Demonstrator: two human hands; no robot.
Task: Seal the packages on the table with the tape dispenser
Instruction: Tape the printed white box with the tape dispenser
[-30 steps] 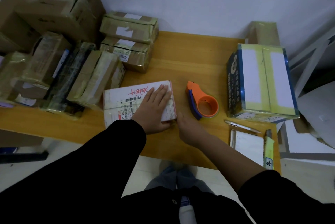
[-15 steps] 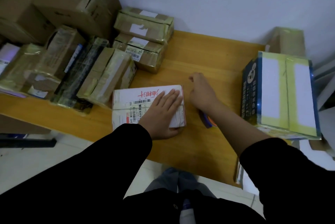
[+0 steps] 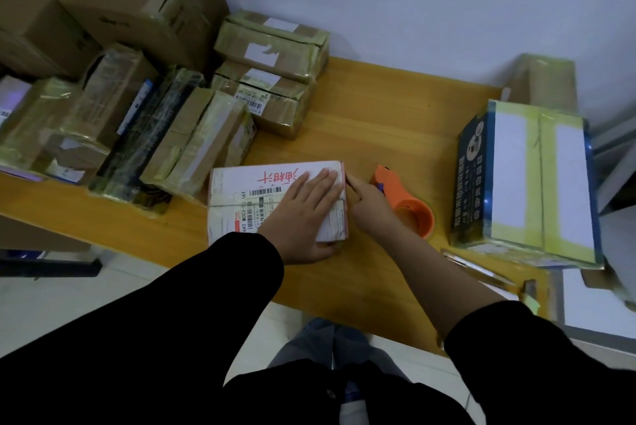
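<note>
A small white package point(image 3: 241, 190) with red lettering and a barcode label lies at the front of the wooden table point(image 3: 395, 122). My left hand point(image 3: 303, 214) rests flat on its top, fingers straight, pressing it down. My right hand point(image 3: 373, 209) is beside the package's right side, its straight index finger touching the upper right edge. The orange tape dispenser point(image 3: 409, 208) lies on the table just right of my right hand, partly hidden by it; neither hand holds it.
Several taped cardboard packages point(image 3: 192, 149) are piled on the left, with two stacked boxes point(image 3: 272, 80) behind. A blue box with yellow tape point(image 3: 526, 184) stands at the right. A pen point(image 3: 478, 270) and white paper point(image 3: 592, 300) lie at the front right.
My right hand came back from the bare table beyond the package and now touches the package's right edge. The dispenser shows again. My left hand has stayed flat on the package.
</note>
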